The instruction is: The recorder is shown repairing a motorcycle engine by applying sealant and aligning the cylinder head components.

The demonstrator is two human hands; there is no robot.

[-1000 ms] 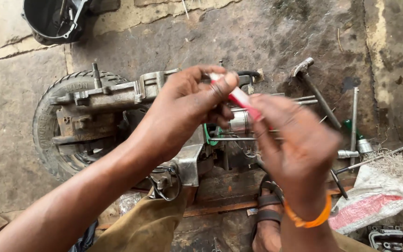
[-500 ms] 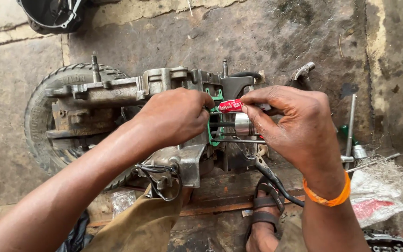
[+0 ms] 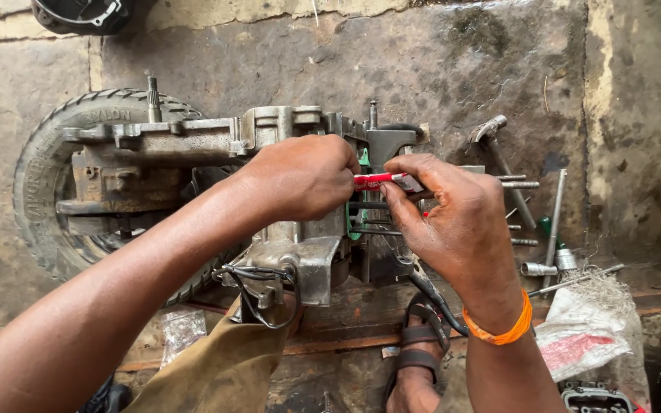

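Note:
A grey metal engine case (image 3: 216, 145) rests across a black tyre (image 3: 47, 168) on the ground. My left hand (image 3: 304, 177) and my right hand (image 3: 453, 218) meet over its right end, both pinching a small red and white tube (image 3: 380, 180) held level. Just below the tube, a green gasket (image 3: 355, 222) and long metal studs (image 3: 372, 206) show on the engine's open face. An orange band circles my right wrist.
Loose tools lie on the stained concrete at the right: a hammer (image 3: 499, 153), a screwdriver (image 3: 552, 222), sockets (image 3: 541, 268) and bolts. A white rag (image 3: 583, 336) lies at lower right. My sandalled foot (image 3: 418, 352) is beneath the engine. A black part (image 3: 82, 11) sits at top left.
Both hands have come down with the tube from above the engine to its right end, close to the studs and gasket. The tube now lies level between my fingers.

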